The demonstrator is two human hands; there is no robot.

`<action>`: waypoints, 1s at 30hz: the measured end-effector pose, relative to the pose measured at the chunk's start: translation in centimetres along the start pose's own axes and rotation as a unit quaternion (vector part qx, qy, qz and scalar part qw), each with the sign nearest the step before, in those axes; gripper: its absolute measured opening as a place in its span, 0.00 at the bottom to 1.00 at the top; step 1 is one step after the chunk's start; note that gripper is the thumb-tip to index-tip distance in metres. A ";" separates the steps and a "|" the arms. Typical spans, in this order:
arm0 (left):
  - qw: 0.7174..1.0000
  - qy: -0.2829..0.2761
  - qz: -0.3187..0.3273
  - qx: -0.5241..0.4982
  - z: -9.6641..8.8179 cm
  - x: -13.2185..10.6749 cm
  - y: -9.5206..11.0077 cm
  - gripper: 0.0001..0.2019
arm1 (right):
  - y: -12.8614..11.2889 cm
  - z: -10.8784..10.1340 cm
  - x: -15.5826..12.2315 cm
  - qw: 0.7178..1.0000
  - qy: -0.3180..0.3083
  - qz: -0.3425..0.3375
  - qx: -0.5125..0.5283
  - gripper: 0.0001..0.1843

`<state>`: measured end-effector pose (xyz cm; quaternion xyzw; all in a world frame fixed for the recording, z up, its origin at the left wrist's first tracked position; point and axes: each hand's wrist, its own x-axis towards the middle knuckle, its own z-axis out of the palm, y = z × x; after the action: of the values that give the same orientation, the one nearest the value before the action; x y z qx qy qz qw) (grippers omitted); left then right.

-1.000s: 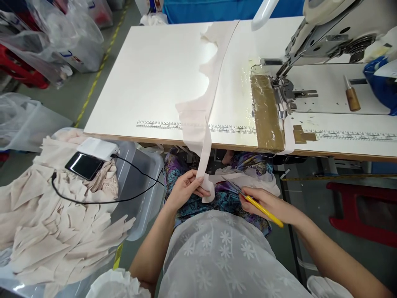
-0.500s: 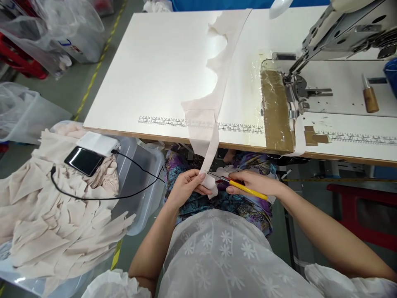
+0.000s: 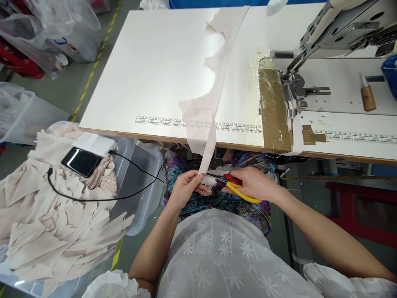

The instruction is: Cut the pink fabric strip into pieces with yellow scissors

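Note:
A long pale pink fabric strip point(image 3: 214, 103) lies across the white sewing table point(image 3: 149, 70) and hangs over its front edge into my lap. My left hand point(image 3: 184, 190) is closed, pinching the strip's lower end just below the table edge. My right hand point(image 3: 252, 184) is closed around scissors with red and yellow handles point(image 3: 231, 184). Their blades point left and meet the strip right beside my left fingertips.
A sewing machine point(image 3: 335, 37) stands at the table's right, with a wooden-handled tool point(image 3: 367, 95) beside it. At my left a clear bin point(image 3: 136, 178) holds a heap of pink fabric pieces point(image 3: 46, 223), a phone point(image 3: 80, 162) and a white power bank point(image 3: 94, 143). A red stool point(image 3: 359, 211) stands at right.
My right hand has brought the scissors leftward from my lap to the strip's end held by my left hand. The left hand has stayed almost still.

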<state>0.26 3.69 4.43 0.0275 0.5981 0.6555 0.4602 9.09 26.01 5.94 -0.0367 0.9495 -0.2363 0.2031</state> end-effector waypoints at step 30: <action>0.979 0.017 0.152 0.137 -0.7 1.4 2.2 0.27 | -0.7 2.1 -2.5 0.983 0.113 -0.022 0.145 0.26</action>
<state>-2.22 4.38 5.28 0.1697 0.6790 0.6299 0.3366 12.27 24.90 5.46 -0.0013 0.9210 -0.3784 0.0925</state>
